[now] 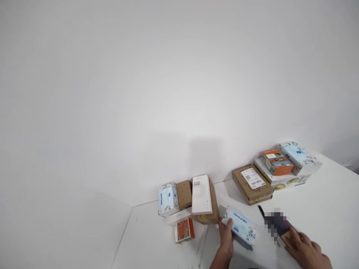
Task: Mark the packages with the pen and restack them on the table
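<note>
My left hand (pixel 226 233) rests on the near left end of a light-blue tissue pack (pixel 240 225) lying on the white table (pixel 322 209), fingers curled against it. My right hand (pixel 305 248) lies at the lower right, fingers laid over a dark flat object (pixel 280 226) that is partly blurred out. Just left of the pack stands a white power bank box (pixel 201 194) leaning on a brown carton (pixel 213 209).
A second tissue pack (pixel 167 198), a small brown box (pixel 184 194) and an orange box (pixel 183 229) sit at the left. A labelled brown carton (pixel 252 184), an orange box (pixel 277 162) and a blue pack (pixel 298 155) on a white box stand back right by the wall.
</note>
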Motion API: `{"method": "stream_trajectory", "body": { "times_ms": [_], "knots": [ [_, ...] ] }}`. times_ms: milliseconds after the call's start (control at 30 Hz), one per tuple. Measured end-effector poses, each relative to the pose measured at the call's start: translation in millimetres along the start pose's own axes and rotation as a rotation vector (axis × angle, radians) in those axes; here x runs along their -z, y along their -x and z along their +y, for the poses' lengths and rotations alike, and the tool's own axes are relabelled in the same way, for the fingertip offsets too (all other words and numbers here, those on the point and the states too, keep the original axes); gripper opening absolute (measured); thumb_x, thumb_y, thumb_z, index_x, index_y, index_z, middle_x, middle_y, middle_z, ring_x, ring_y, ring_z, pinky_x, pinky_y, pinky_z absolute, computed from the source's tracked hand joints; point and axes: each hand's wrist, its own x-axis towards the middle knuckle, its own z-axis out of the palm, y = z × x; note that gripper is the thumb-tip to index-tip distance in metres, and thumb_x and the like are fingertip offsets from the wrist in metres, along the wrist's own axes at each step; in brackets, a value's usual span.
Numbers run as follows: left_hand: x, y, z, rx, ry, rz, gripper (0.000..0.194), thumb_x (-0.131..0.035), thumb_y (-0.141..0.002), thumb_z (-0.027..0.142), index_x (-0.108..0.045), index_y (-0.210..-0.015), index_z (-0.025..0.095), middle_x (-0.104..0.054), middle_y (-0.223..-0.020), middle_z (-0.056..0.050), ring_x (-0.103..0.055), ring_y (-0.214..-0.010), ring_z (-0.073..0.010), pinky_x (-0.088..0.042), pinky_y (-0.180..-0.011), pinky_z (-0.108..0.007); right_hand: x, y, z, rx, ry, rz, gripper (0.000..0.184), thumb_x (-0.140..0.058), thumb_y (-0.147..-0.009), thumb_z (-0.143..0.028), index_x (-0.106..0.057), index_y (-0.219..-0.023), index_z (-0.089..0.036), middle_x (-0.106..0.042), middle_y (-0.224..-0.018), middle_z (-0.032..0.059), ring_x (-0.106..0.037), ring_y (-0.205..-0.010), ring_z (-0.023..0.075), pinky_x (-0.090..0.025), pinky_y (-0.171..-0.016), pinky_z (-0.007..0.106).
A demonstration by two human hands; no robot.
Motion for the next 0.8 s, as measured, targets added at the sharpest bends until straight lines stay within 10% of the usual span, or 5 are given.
{"method": "stream_trajectory", "body": {
  "times_ms": [300, 800],
  "knots": [
    [-5.2, 15.2, -9.7, -0.001, 0.215, 0.005, 0.062, -0.081, -0.051, 0.022, -0.052, -0.106, 0.025, -0.071, -0.100, -0.004, -0.068, -0.095, -0.0245, -0.053, -0.076, -0.033, 0.8, 2.1, -3.5, -0.055, 0.023, -0.043, 0.056, -0.036, -0.078, -0.047, -0.057, -0.125, -0.025, -0.061, -0.123, 0.0126, -0.054, -0.108, 0.0393, -0.048, -0.075, 0.054],
    [-32.3, 34.5, 26.9, 0.114, -0.148, 0.069, 0.043, -0.073, -0.063, 0.043, -0.056, -0.096, 0.022, -0.062, -0.089, -0.002, -0.059, -0.071, -0.0124, -0.038, -0.050, -0.017, 35.4, 4.7, -21.0, -0.043, 0.202, -0.217, 0.059, -0.046, -0.083, -0.043, -0.040, -0.137, -0.020, -0.050, -0.134, 0.0151, -0.047, -0.113, 0.0363, -0.044, -0.082, 0.049]
  ]
}}
